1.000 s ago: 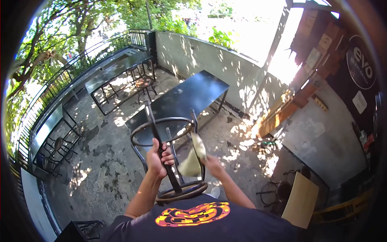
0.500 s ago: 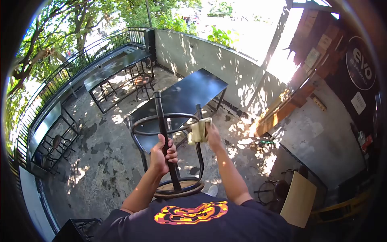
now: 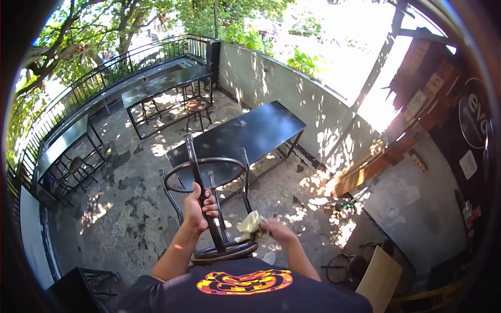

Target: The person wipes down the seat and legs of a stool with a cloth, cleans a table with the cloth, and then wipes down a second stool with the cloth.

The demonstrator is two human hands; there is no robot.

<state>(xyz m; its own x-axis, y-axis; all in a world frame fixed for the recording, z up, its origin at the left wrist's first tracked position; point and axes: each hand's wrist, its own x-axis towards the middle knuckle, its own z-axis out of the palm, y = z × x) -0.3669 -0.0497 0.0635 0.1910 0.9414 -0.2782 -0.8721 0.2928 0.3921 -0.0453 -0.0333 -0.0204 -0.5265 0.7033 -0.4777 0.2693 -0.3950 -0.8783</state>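
A stool [image 3: 211,229] with dark metal legs and a round seat is held upside down, its seat toward my chest and its legs pointing up and away. My left hand [image 3: 200,209] is wrapped around the nearest leg, below the ring that joins the legs. In my right hand [image 3: 278,231] is a pale yellow cloth [image 3: 251,224], bunched up near the seat end of the right-hand leg. Whether the cloth touches the metal there I cannot tell. The right fingers are slightly blurred and partly hidden by the cloth.
Beyond the stool stands a black table [image 3: 250,130]. Another long table [image 3: 162,86] and a wooden-topped stool [image 3: 197,106] are farther back, by the railing. A low wall [image 3: 282,86] runs behind. At lower right are a light wooden board [image 3: 380,279] and a dark stool [image 3: 348,268].
My right hand and the cloth have moved down the right-hand leg, from near the ring toward the seat. The stool has tilted and shifted slightly left, with my left hand still gripping it.
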